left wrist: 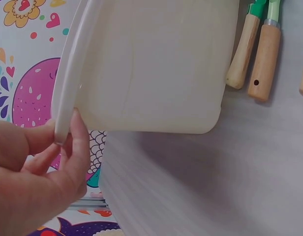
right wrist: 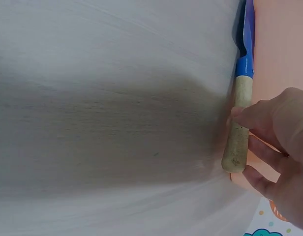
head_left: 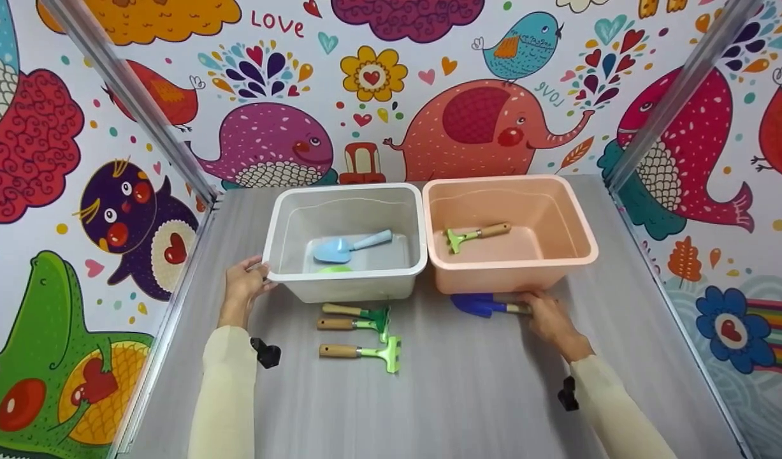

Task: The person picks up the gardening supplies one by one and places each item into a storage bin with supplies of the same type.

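Observation:
My left hand (head_left: pixel 244 287) pinches the rim of the pale grey plastic bin (head_left: pixel 346 276) at its near left corner; thumb and fingers meet on the lip in the left wrist view. Inside that bin lie a light blue hand trowel (head_left: pixel 334 250) and a bright green piece (head_left: pixel 335 269), partly hidden by the front wall. My right hand (head_left: pixel 552 322) holds the wooden handle of a blue hand trowel (head_left: pixel 483 305), close along the front of the peach bin (head_left: pixel 512 263). In the right wrist view, the thumb (right wrist: pixel 247 116) lies over the handle.
A small green rake (head_left: pixel 457 240) with a wooden handle lies in the peach bin. In front of the grey bin are a light green rake (head_left: pixel 391 354) and two more green-headed tools (head_left: pixel 341 324). Patterned walls and metal posts (head_left: pixel 658 121) bound the table (head_left: pixel 454 395).

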A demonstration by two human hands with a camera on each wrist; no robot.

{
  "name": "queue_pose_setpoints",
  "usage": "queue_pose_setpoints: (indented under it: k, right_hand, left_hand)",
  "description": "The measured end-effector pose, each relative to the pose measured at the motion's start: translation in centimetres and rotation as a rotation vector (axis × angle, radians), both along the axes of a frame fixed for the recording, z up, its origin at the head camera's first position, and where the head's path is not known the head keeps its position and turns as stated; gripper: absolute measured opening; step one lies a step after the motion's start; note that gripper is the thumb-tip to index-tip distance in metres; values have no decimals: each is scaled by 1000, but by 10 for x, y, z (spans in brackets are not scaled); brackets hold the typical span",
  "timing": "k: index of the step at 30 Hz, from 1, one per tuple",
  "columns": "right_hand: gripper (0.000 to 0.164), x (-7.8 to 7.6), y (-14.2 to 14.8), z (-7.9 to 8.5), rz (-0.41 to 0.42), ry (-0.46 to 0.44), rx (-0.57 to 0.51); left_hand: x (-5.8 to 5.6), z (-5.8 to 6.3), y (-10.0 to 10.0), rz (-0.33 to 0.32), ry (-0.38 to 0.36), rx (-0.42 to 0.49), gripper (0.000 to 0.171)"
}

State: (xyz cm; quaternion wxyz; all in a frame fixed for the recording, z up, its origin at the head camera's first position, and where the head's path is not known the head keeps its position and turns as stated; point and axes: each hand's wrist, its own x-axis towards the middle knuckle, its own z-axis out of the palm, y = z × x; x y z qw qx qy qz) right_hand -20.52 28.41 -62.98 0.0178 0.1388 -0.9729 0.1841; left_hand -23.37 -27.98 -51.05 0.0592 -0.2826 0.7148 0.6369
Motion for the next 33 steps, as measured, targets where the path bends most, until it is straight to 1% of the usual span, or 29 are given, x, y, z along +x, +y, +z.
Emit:
queue_pose_setpoints:
  k: [5,9,12,16,21,25,29,33]
  right_hand:
    - [51,-1,1,0,11,3,-4]
    - [39,-1,1,-2,12,6,15]
    - [31,-2,1,-4,6,-12,28]
    - [28,-2,2,-6,10,-30,37]
    - [22,-1,4,-7,60,9,66]
    - [22,0,6,-7,97,13,97]
    - [26,1,5,-6,93,-34,110]
    - [24,2,3,-4,94,-65,122]
  left_hand:
    - [0,1,1,-3,4,-11,48]
    - [0,0,1,0,6,-4,49]
    - [0,-1,0,-1,2,-5,48]
    - [-1,-2,0,-5,5,-8,48]
    - [1,-1,2,-4,2,-13,49]
    - [3,-1,3,-8,0,-14,49]
    - [1,-1,1,-10,-1,-19,49]
    - [0,0,0,-10,-6,-16,49]
